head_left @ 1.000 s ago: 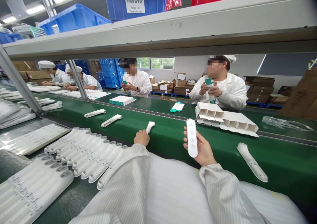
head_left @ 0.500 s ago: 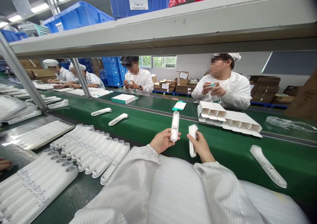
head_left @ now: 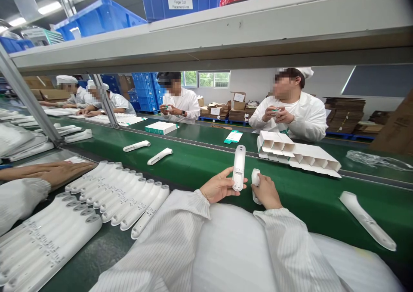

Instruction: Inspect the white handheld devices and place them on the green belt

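Co-worker's hand [head_left: 61, 171] flat at far left, rows of white housings [head_left: 122, 197] beside it, left hand [head_left: 219, 186] gripping an upright white thermometer [head_left: 239, 168] over the green belt [head_left: 200, 163], right hand [head_left: 266, 191] closed around a second thermometer [head_left: 255, 178] just beside, another unit [head_left: 366, 219] lying far right

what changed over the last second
The left hand picked a white thermometer off the conveyor belt and now holds it upright. The right hand lowered its second thermometer beside it. A co-worker's hand came in at left. The rows of thermometers stayed put.
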A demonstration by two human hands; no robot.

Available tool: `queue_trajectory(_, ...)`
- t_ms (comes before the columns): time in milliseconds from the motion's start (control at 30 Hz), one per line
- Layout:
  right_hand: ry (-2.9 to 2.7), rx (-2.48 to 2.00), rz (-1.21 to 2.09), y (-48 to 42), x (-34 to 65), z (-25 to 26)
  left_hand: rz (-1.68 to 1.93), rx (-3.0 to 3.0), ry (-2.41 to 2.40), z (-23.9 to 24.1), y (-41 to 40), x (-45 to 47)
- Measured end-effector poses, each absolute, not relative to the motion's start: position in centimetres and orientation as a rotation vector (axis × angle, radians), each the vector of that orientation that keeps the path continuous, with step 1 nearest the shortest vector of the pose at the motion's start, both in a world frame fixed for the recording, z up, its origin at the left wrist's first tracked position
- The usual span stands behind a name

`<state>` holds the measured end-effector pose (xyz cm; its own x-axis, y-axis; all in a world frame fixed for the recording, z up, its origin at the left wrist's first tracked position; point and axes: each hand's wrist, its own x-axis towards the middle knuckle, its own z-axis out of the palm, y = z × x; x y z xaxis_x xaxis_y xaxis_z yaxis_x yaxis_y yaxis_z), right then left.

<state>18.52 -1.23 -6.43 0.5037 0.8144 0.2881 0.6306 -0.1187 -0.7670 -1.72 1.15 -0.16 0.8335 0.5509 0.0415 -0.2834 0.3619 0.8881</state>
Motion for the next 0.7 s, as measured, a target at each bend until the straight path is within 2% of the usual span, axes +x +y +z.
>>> queue_trajectory(100,-1.158,-1.615,0.31,-1.6,17.4,-4.9,0.539,1.103,0.278,-0.1,1.0,-1.7)
queue_trajectory(333,-0.846,-1.011,0.907,-2.5,13.7,-1.8,0.681,1.414,0.419,-0.6,0.9,-0.8)
queue_trajectory(467,-0.739,-0.846,1.17,-3.0,13.4,-1.2,0.794,1.648,0.511,-1.1,0.8,-0.1)
queue_trajectory(567,-0.656,-0.781,1.364,-3.4,13.7,-0.7,0.847,1.583,0.59,-1.3,1.1,0.1)
queue_trajectory(700,-0.608,-0.73,1.408,-4.0,13.9,0.0,0.9,1.409,0.814,-1.4,2.0,-0.5)
